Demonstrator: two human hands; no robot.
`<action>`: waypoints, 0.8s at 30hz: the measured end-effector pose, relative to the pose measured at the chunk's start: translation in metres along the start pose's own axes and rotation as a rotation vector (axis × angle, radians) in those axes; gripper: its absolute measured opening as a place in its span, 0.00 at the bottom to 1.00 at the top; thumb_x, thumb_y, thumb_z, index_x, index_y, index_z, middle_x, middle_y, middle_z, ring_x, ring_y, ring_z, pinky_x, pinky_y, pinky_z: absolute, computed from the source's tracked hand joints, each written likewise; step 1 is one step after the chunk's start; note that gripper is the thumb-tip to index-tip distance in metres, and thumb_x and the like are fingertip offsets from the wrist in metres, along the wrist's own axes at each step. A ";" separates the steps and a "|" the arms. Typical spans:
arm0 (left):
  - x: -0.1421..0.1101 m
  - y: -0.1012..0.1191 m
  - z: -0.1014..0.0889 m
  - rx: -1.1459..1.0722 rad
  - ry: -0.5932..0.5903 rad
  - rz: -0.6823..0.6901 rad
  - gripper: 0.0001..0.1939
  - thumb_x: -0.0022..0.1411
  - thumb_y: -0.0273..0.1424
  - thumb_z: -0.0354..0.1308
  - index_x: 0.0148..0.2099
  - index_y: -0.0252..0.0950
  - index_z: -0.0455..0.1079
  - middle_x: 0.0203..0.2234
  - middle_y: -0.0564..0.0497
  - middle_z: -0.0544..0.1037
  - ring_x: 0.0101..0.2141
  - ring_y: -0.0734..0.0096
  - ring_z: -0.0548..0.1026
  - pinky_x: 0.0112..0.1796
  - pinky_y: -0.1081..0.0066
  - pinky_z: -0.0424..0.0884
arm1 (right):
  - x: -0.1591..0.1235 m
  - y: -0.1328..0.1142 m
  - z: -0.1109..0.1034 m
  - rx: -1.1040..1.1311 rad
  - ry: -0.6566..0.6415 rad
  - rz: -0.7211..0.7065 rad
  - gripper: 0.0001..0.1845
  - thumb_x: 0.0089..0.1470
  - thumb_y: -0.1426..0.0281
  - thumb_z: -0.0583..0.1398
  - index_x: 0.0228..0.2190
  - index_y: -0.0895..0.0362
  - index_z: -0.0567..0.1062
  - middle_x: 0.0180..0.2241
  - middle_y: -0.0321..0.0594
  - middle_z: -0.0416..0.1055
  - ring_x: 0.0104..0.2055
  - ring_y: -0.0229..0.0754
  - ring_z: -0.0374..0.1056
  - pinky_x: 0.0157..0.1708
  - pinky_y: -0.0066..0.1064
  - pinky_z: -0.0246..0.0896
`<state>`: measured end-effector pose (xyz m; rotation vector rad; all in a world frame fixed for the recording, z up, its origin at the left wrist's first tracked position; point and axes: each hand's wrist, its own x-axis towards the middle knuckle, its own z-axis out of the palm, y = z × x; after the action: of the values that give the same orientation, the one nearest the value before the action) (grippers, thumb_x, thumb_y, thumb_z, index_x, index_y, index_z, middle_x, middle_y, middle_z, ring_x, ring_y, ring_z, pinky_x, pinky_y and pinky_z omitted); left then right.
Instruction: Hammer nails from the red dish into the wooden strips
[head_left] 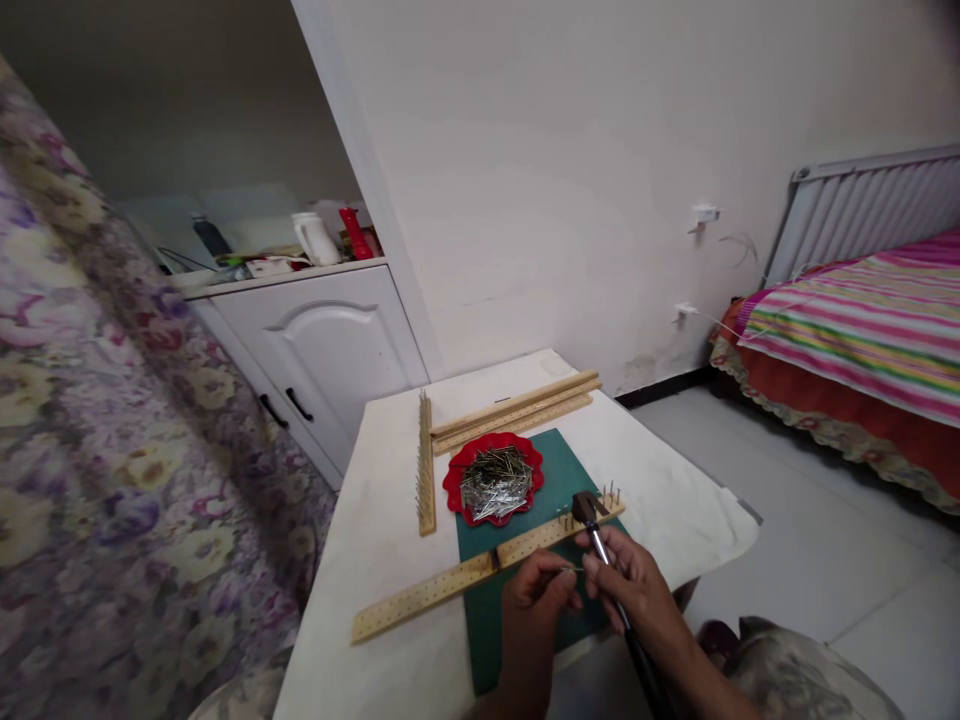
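My left hand (536, 590) is closed in a pinch on a thin nail (574, 569) over the green mat (487, 655). The fingertips of my right hand (634, 580) are close to the nail's other end; I cannot tell whether they touch it. That hand is also closed around a hammer (599, 545), its dark head up over a long wooden strip (420, 596) with rows of small holes. Several nails (611, 494) stand upright at the strip's right end. Behind it, a red scalloped plate (453, 482) holds a heap of loose nails (495, 482).
A strip full of upright nails (425, 460) lies at the left of the white table (352, 560). More wooden strips (517, 410) lie at the back by the wall. A cabinet (330, 350) and floral curtain (150, 480) stand left, a bed (862, 310) right.
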<state>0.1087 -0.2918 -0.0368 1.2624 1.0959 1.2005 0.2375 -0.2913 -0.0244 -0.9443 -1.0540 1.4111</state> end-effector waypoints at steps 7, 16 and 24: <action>0.016 0.013 -0.015 0.099 0.091 0.084 0.12 0.58 0.38 0.51 0.29 0.34 0.65 0.21 0.54 0.69 0.25 0.75 0.67 0.29 0.75 0.64 | -0.003 -0.005 0.001 -0.031 0.016 -0.021 0.14 0.51 0.58 0.58 0.34 0.55 0.65 0.18 0.28 0.67 0.08 0.25 0.49 0.07 0.17 0.40; 0.061 0.009 -0.027 0.692 0.071 0.311 0.12 0.61 0.34 0.47 0.30 0.36 0.69 0.27 0.52 0.72 0.31 0.71 0.69 0.35 0.74 0.63 | -0.004 -0.013 -0.007 -0.055 0.059 -0.023 0.15 0.51 0.58 0.58 0.35 0.56 0.64 0.16 0.26 0.64 0.08 0.26 0.48 0.08 0.19 0.39; 0.059 0.003 -0.022 0.845 0.060 0.307 0.11 0.61 0.32 0.47 0.32 0.37 0.69 0.29 0.52 0.72 0.33 0.72 0.70 0.35 0.74 0.63 | -0.003 -0.014 -0.005 -0.037 0.050 -0.001 0.16 0.50 0.57 0.58 0.35 0.55 0.64 0.15 0.25 0.64 0.07 0.26 0.48 0.08 0.20 0.38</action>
<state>0.0916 -0.2310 -0.0316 2.1029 1.5738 1.0140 0.2470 -0.2938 -0.0131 -1.0010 -1.0468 1.3643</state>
